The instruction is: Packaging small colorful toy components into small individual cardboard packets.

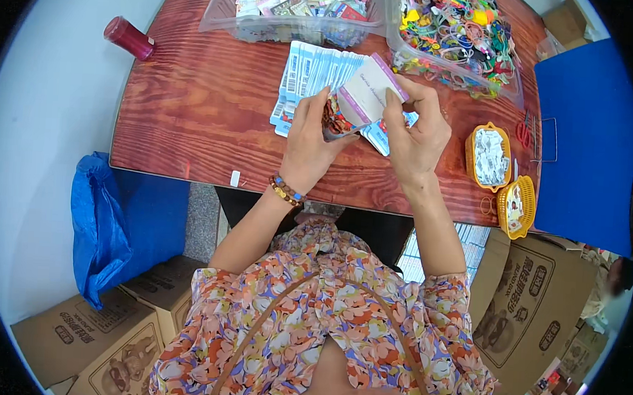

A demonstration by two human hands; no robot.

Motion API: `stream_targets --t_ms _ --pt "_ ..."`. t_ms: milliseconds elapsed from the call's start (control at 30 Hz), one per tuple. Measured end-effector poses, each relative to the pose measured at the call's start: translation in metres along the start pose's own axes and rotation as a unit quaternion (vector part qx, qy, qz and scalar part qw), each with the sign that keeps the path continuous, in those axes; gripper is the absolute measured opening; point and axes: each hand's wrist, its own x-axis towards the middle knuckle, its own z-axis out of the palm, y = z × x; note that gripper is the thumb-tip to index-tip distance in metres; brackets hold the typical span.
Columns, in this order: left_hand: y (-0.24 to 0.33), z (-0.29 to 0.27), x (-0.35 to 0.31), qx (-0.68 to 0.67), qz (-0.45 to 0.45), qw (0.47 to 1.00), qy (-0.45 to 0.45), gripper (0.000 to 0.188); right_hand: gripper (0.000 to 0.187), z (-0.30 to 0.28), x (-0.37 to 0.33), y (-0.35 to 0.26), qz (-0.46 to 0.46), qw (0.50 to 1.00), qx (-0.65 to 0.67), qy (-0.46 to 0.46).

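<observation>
We see a glossy grained wooden table [192,112], clear plastic bins [225,21], and matt paper header cards [368,93].

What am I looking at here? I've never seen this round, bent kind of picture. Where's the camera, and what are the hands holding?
There is no machine: a person works with bare hands. The camera sits on their head and looks down through a fisheye lens, so straight edges bend. The left hand and right hand together hold a small card packet over a fanned row of blue-and-white cards on the wooden table. Also there: two clear bins of small goods, two orange baskets and a red cylinder.
</observation>
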Motion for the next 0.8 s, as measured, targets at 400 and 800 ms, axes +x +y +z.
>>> stream_targets --t_ms 400,800 --pt "-0.002 0.006 -0.004 0.054 0.03 0.998 -0.002 0.092 0.014 -0.007 -0.013 0.0 -0.09 0.975 -0.196 -0.058" --pt "-0.01 -0.001 0.001 0.087 0.018 0.995 -0.05 0.085 0.019 -0.032 0.027 0.061 -0.076 0.988 -0.115 -0.072"
